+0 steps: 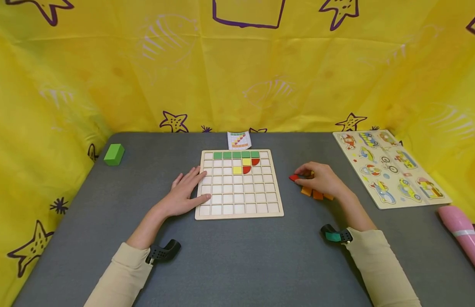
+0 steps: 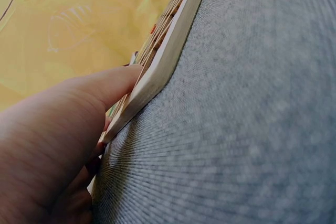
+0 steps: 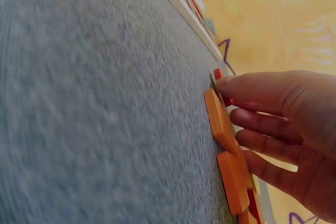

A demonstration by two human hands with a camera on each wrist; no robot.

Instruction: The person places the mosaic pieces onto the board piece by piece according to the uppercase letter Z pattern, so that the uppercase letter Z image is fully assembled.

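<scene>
A wooden grid board (image 1: pixel 239 216) lies flat on the table, with a row of green tiles (image 1: pixel 237 155), two yellow squares (image 1: pixel 237 170) and two red quarter-circle pieces (image 1: pixel 246 170) in its upper cells. My left hand (image 1: pixel 183 196) rests on the board's left edge, fingers extended; in the left wrist view the thumb (image 2: pixel 118 82) touches the rim. To the right of the board, my right hand (image 1: pixel 322 179) pinches a red piece (image 1: pixel 293 177) between thumb and fingers. Orange blocks (image 3: pixel 220 121) lie just under that hand, partly hidden by it.
Behind the board stands a small printed pattern card (image 1: pixel 239 141). A green block (image 1: pixel 114 154) sits at the far left. On the right lie a picture puzzle board (image 1: pixel 391 168) and a pink cylindrical object (image 1: pixel 461 234). Yellow cloth (image 1: pixel 237 85) hangs around the table.
</scene>
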